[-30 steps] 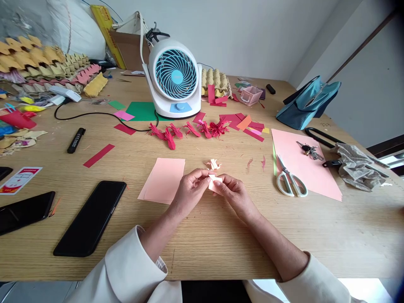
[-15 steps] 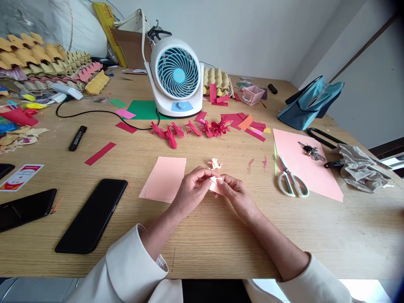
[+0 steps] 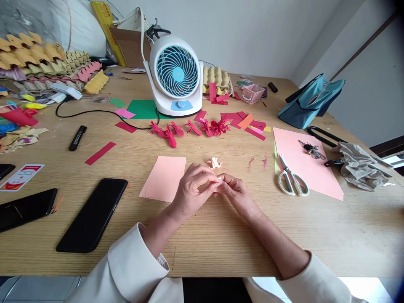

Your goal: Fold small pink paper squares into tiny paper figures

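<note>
Between my two hands is a small folded piece of pale pink paper (image 3: 217,190), mostly covered by fingers. My left hand (image 3: 196,187) pinches its upper edge with thumb and forefinger. My right hand (image 3: 237,194) grips the other side, thumb on top. Just beyond the fingertips lies a small pale folded paper figure (image 3: 215,163). Flat on the table, left of my left hand, rests a stack of pale pink paper sheets (image 3: 162,179). Farther back, a row of red folded paper figures (image 3: 170,136) runs across the table.
A white fan (image 3: 178,75) stands at the back. White-handled scissors (image 3: 292,181) lie partly on large pink sheets (image 3: 328,181) at the right, with keys (image 3: 312,150) nearby. Black phones (image 3: 93,214) and a marker (image 3: 77,138) are at the left. A blue bag (image 3: 311,103) sits back right.
My left fingers have shifted right over the folded paper, closing against my right thumb. The paper is now more covered than before. My right hand has barely moved.
</note>
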`<state>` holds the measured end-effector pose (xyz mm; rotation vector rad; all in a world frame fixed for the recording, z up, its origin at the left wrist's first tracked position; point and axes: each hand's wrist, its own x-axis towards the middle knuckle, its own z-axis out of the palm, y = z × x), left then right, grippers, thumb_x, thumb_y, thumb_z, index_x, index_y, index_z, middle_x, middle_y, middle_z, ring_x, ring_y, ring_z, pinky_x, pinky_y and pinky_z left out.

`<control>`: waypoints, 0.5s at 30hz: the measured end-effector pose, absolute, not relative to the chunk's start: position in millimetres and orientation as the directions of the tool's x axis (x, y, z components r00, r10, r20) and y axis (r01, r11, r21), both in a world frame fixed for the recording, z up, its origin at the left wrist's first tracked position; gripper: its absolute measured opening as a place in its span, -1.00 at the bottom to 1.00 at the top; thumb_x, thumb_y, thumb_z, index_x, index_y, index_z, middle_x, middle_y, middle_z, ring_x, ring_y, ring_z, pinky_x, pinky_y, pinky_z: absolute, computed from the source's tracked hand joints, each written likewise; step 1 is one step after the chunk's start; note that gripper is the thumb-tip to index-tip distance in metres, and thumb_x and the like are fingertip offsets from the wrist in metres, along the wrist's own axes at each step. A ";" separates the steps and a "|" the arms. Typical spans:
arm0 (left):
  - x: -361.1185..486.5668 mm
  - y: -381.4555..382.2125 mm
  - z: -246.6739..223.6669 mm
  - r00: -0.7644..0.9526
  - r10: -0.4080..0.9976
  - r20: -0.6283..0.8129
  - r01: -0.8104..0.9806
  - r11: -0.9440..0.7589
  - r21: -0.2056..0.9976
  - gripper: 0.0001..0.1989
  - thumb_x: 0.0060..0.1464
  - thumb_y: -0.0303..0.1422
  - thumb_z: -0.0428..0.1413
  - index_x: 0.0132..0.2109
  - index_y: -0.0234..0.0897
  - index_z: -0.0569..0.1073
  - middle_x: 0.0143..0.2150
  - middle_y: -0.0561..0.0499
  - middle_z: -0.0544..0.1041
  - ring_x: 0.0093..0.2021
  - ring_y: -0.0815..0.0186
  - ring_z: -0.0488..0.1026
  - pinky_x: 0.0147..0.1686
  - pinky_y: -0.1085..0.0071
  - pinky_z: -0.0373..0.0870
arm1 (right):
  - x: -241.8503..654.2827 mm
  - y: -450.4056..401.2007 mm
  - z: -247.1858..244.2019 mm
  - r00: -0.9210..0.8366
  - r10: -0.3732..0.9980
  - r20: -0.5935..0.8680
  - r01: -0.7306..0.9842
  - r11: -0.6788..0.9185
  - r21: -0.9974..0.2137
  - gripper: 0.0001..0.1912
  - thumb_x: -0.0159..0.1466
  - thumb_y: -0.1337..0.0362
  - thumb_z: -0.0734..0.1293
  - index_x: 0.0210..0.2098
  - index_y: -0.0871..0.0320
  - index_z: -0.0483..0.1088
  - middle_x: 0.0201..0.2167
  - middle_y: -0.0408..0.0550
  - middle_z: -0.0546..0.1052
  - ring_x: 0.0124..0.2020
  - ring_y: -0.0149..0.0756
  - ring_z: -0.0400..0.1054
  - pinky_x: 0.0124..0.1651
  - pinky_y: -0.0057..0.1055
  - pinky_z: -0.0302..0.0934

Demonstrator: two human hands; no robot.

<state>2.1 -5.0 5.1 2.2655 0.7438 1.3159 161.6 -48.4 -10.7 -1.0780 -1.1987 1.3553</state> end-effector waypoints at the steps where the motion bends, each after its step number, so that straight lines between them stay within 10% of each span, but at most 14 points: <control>1: 0.8 -4.2 6.6 0.433 0.595 0.677 0.249 -0.801 0.545 -0.92 0.14 -0.48 0.18 -0.26 -0.21 0.54 -0.27 0.02 0.56 -0.21 0.30 0.43 -0.16 0.33 0.37 | 162.0 -48.3 -9.9 -0.116 0.993 -0.004 -0.122 -0.019 -0.992 -0.65 0.27 -0.02 0.35 -0.39 0.16 0.45 -0.50 -0.17 0.42 -0.40 -0.38 0.30 -0.24 -0.42 0.22; 15: -3.5 0.7 10.6 0.572 0.523 0.632 0.214 -0.839 0.500 -0.95 0.19 -0.44 0.14 -0.22 -0.20 0.47 -0.35 0.08 0.56 -0.29 0.32 0.39 -0.17 0.35 0.31 | 170.1 -45.9 -5.1 -0.198 0.980 -0.022 -0.091 -0.041 -0.995 -0.62 0.23 -0.04 0.37 -0.42 0.17 0.45 -0.53 -0.17 0.39 -0.47 -0.41 0.25 -0.33 -0.42 0.18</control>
